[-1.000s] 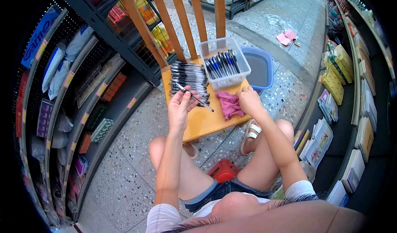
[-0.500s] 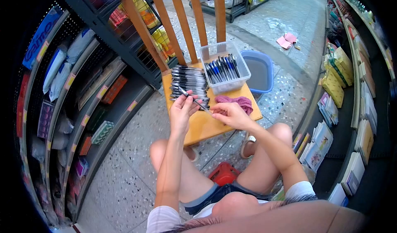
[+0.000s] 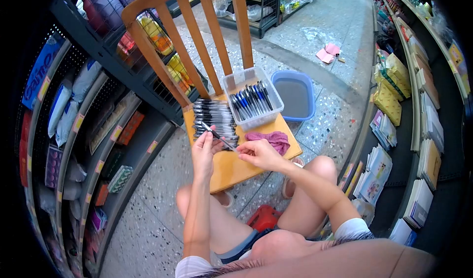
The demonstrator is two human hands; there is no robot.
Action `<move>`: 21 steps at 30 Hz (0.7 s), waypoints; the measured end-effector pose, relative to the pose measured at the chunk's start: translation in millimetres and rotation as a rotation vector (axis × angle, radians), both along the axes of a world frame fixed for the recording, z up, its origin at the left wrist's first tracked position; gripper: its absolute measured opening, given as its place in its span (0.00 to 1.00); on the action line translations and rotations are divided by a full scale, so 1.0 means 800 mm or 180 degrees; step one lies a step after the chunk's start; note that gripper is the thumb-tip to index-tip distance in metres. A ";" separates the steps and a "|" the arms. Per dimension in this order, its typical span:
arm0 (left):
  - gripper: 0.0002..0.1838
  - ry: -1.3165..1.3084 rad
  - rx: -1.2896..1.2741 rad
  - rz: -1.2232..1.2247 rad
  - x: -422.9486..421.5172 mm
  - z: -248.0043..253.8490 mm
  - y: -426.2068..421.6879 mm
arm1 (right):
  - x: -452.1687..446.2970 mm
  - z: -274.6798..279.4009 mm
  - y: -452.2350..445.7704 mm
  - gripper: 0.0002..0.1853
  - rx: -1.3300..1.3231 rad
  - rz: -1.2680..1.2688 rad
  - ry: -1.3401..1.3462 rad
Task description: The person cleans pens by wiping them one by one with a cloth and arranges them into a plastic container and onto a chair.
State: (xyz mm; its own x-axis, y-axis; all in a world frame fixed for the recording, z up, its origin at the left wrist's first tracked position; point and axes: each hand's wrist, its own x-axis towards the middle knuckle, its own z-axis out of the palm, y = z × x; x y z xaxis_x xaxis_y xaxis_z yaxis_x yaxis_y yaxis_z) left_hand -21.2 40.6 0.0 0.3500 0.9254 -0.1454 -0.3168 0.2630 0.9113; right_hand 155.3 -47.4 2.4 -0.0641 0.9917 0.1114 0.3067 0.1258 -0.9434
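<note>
My left hand (image 3: 202, 151) grips a dark pen (image 3: 219, 138) between thumb and fingers, its barrel slanting down to the right. At the pen's lower end, my right hand (image 3: 262, 154) has thumb and fingertips pinched together on the tip. Just beyond my left hand lie rows of clear and black pens (image 3: 213, 114) on the wooden chair seat (image 3: 229, 172). A clear plastic box (image 3: 264, 120) behind them holds blue and black pens (image 3: 250, 99). The crumpled pink cloth (image 3: 275, 140) sits beyond my right hand.
A blue basin (image 3: 311, 100) of greyish water stands right of the chair. Stocked shelves run along the left (image 3: 140, 152) and right (image 3: 419, 145). The slatted chair back (image 3: 189, 36) rises behind the pens. Pink paper (image 3: 327, 54) lies on the floor.
The view has shifted, so chair, box and basin appear lower and further left. Both hands stay on the same pen, in nearly the same pose.
</note>
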 end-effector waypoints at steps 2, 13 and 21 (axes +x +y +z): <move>0.16 0.0009 0.0018 0.0082 0.005 0.006 0.006 | 0.002 0.001 0.005 0.12 0.0076 0.0000 -0.0030; 0.14 0.0449 0.0174 0.0009 0.045 0.052 0.052 | 0.025 0.025 0.027 0.12 0.0087 -0.0452 0.0124; 0.14 0.0546 0.0418 -0.0184 0.091 0.070 0.102 | 0.047 0.034 0.056 0.10 0.0517 -0.1145 -0.0276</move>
